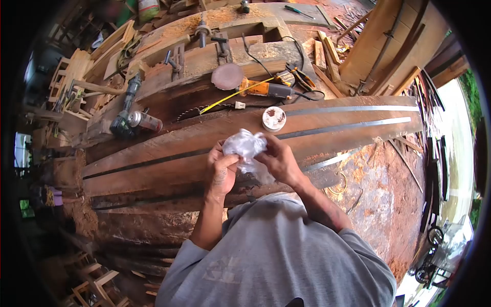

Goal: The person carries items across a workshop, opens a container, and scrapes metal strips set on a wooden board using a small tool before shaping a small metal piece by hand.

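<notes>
A crumpled, whitish, translucent plastic bag (244, 145) is held up in front of my chest. My left hand (222, 166) grips its left side, thumb pressed on top. On the other side my right hand (279, 157) has its fingers closed on the bag's right edge; some fingertips are hidden behind it. Part of the bag hangs down between my hands. Just beyond my right hand, a round white tub (274, 118) with brown smears on top stands on a long wooden board (327, 129). Dark and shiny strips run along the board.
Behind the board lie an orange angle grinder (255, 87) with a round disc, a yellow tape measure (284, 78) pulled out, and pliers (302, 77). To the left are a spray can (146, 122) and a dark green power tool (125, 115). Clamps (203, 33) stand on the bench.
</notes>
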A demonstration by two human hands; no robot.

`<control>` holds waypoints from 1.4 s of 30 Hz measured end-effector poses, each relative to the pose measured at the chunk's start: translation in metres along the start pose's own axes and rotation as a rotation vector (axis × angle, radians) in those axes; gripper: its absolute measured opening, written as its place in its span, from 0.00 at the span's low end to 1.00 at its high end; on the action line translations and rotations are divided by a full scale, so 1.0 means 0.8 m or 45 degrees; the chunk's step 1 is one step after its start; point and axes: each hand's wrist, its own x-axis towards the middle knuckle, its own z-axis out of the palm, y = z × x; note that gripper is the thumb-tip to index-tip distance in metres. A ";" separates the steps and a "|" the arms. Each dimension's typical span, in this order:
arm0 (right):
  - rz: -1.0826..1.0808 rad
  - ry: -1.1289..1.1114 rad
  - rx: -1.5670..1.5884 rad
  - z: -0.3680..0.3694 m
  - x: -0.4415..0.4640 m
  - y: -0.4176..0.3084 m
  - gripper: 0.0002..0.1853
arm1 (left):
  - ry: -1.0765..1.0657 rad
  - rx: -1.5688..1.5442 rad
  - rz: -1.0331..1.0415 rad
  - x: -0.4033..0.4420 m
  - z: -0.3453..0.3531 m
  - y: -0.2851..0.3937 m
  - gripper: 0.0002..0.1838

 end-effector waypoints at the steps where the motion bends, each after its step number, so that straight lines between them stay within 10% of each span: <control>1: 0.237 -0.071 0.402 0.004 0.005 0.003 0.18 | 0.014 0.002 0.020 0.002 -0.006 0.007 0.17; 7: 0.274 0.389 -0.037 -0.042 -0.006 0.029 0.14 | -0.117 -0.312 -0.354 0.021 -0.109 0.017 0.27; 13: 0.386 0.623 0.020 -0.095 -0.016 0.003 0.17 | 0.036 0.364 -0.189 -0.002 -0.051 0.028 0.19; 15: -0.196 0.658 -0.488 -0.080 -0.024 -0.029 0.21 | -0.141 0.762 -0.274 0.003 -0.058 0.007 0.14; 19: -0.903 -0.029 -0.110 -0.018 -0.049 -0.063 0.15 | -0.056 0.690 -0.069 -0.002 -0.014 -0.014 0.09; 23: 0.156 -0.133 -0.112 0.004 -0.014 -0.003 0.06 | 0.022 0.398 0.090 -0.004 0.010 -0.005 0.10; 28: -0.319 -0.166 -0.741 -0.003 -0.014 0.019 0.18 | -0.060 0.032 0.077 -0.003 -0.013 0.029 0.22; 33: 0.400 -0.484 -1.359 -0.010 -0.025 -0.020 0.18 | -0.120 -0.120 0.090 0.002 -0.031 0.021 0.34; 37: -0.142 -0.553 -1.031 -0.009 -0.015 0.001 0.09 | -0.125 0.240 -0.009 0.004 -0.008 0.022 0.36; 39: 0.086 -0.629 -0.873 0.005 0.003 0.020 0.12 | -0.143 0.211 -0.049 0.015 -0.007 0.019 0.35; 42: -0.261 -0.412 -0.771 0.005 0.026 0.086 0.20 | -0.011 0.145 -0.169 0.031 -0.015 0.024 0.32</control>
